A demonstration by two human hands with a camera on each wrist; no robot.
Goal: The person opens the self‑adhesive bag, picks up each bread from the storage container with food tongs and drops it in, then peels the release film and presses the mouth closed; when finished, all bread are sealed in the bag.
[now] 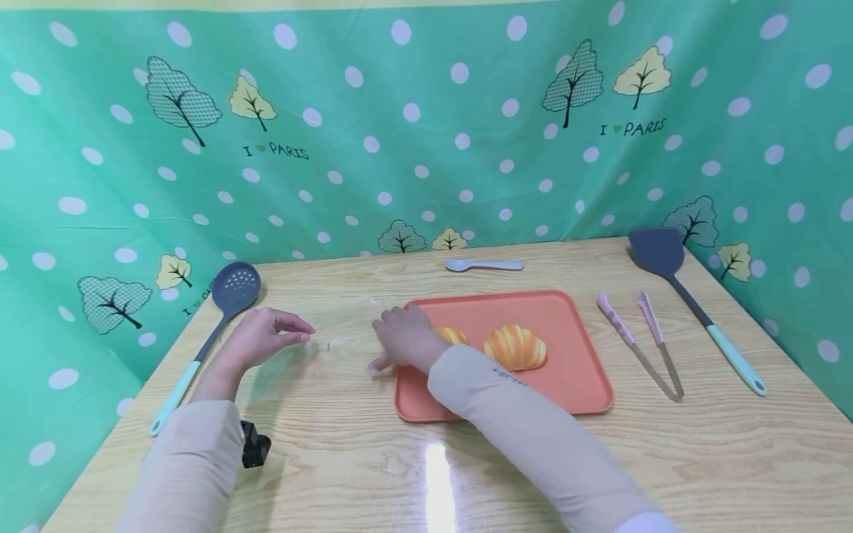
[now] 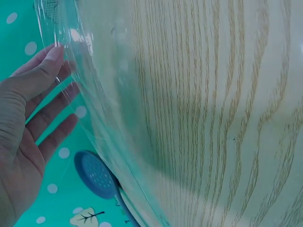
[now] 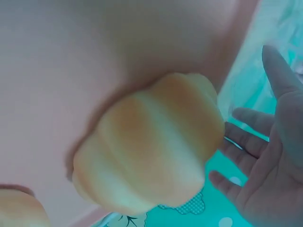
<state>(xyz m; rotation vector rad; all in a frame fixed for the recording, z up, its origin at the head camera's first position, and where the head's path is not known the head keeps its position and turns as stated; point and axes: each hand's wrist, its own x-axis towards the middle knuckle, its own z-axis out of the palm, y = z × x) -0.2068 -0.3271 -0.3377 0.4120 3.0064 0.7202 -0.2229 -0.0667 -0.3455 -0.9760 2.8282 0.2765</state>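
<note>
A clear plastic bag point(image 2: 102, 90) hangs from my left hand point(image 1: 266, 337), which pinches its edge between thumb and forefinger at the left of the table. In the left wrist view the other fingers are spread behind the film. My right hand point(image 1: 408, 337) is over the left edge of the pink tray point(image 1: 566, 385), thumb apart from its extended fingers. Beside those fingers lies one croissant point(image 3: 151, 146), partly hidden by the hand in the head view. A second croissant point(image 1: 515, 347) sits to its right on the tray. Part of the bag shows beyond the right thumb.
A slotted skimmer point(image 1: 236, 285) lies at the left edge of the table. Behind the tray is a small lavender spoon point(image 1: 484, 264). Tongs point(image 1: 656, 363) and a dark turner point(image 1: 658, 252) lie right of the tray. A green polka-dot curtain point(image 1: 426, 170) stands behind.
</note>
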